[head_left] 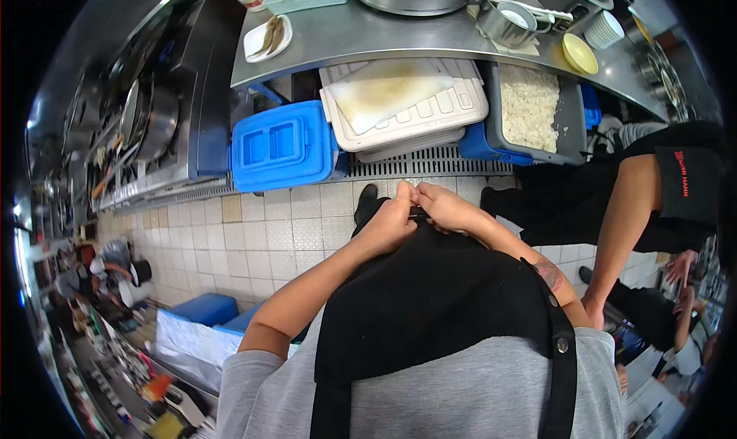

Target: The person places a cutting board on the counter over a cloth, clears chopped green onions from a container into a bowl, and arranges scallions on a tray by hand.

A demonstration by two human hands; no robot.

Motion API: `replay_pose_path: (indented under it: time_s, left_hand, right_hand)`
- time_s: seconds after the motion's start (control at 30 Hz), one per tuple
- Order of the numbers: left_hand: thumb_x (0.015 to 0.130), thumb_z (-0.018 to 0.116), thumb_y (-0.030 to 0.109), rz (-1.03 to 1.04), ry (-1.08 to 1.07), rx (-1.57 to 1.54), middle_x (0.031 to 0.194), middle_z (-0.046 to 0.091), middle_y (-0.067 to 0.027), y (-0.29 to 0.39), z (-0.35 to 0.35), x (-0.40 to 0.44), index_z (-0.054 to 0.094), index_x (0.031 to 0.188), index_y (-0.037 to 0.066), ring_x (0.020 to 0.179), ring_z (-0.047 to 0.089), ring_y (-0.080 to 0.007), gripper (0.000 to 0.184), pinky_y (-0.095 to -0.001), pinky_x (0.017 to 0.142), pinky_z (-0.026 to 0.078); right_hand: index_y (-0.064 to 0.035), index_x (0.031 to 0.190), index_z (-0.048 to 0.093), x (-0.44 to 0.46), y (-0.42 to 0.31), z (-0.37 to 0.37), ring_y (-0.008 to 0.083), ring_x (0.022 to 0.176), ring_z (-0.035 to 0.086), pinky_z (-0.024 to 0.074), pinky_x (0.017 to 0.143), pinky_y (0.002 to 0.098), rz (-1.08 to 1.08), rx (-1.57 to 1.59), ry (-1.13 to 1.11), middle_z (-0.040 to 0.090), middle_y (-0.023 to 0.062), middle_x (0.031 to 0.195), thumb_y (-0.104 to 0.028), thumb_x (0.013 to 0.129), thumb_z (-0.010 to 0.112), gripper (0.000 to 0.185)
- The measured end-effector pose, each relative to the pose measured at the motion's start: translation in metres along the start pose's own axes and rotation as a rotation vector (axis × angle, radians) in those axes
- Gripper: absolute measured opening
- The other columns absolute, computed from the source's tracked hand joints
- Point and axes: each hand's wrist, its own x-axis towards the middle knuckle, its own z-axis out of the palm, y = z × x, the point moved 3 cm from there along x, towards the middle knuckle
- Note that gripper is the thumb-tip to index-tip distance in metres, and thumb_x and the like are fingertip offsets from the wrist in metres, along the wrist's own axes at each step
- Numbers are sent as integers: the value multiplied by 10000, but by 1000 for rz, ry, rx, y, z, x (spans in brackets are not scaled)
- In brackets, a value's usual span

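My left hand (pixel 393 219) and my right hand (pixel 441 205) are together in front of my waist, at the lower end of the black apron (pixel 437 301). Both have their fingers closed, and the fingertips meet. Something small and dark shows between them at the apron's edge; what it is I cannot make out. Beyond the hands lie a white lidded bin (pixel 461 110) with a stained white board (pixel 390 89) on top, and a blue lidded bin (pixel 282 145).
A grey tub of white crumbly food (pixel 530 109) stands under the steel counter (pixel 330 36). At the right a co-worker's bare arm (pixel 626 216) reaches close to my right side. A stove with pans (pixel 160 124) is at the left.
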Motion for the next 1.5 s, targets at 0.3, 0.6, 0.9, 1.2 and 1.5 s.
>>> replay_pose_path:
  time_s: [0.3, 0.6, 0.9, 1.2, 1.5]
  left_hand:
    - [644, 808, 259, -90, -502, 340, 824, 616, -123, -28, -40, 127, 605, 966, 41, 803, 606, -236, 438, -338, 700, 477]
    - [725, 761, 278, -181, -679, 245, 841, 651, -61, -61, -116, 177, 655, 935, 47, 643, 600, -155, 330, -312, 612, 482]
    - [812, 649, 154, -451, -584, 79, 973, 653, -58, -124, -273, 56, 607, 1087, 41, 871, 608, -169, 299, -309, 788, 483]
    - [829, 644, 167, -807, -274, 61, 986, 650, -59, -178, -327, 30, 594, 1110, 30, 881, 605, -165, 317, -302, 797, 479]
    - [847, 640, 180, -650, -392, 139, 999, 646, -60, -209, -323, 141, 580, 1134, 19, 891, 602, -160, 335, -296, 807, 476]
  right_hand:
    - [-48, 1136, 505, -41, 114, -74, 77, 798, 548, 438, 689, 213, 20, 456, -73, 590, 40, 900, -408, 839, 677, 498]
    - [-61, 1234, 483, -19, 81, -62, 85, 752, 569, 459, 692, 231, 61, 675, 80, 597, -3, 880, -28, 745, 656, 519]
    - [-27, 937, 650, 246, 81, -256, 367, 945, 603, 493, 796, 419, -127, -468, 935, 627, 199, 995, -102, 808, 570, 169]
    - [-145, 1228, 585, 433, 84, -328, 274, 1159, 548, 431, 966, 401, 167, -775, 1492, 570, 104, 1274, -286, 900, 446, 383]
    - [-38, 1140, 617, 322, 44, -304, 305, 1013, 633, 509, 840, 417, 395, -577, 787, 639, 180, 1116, -217, 845, 520, 358]
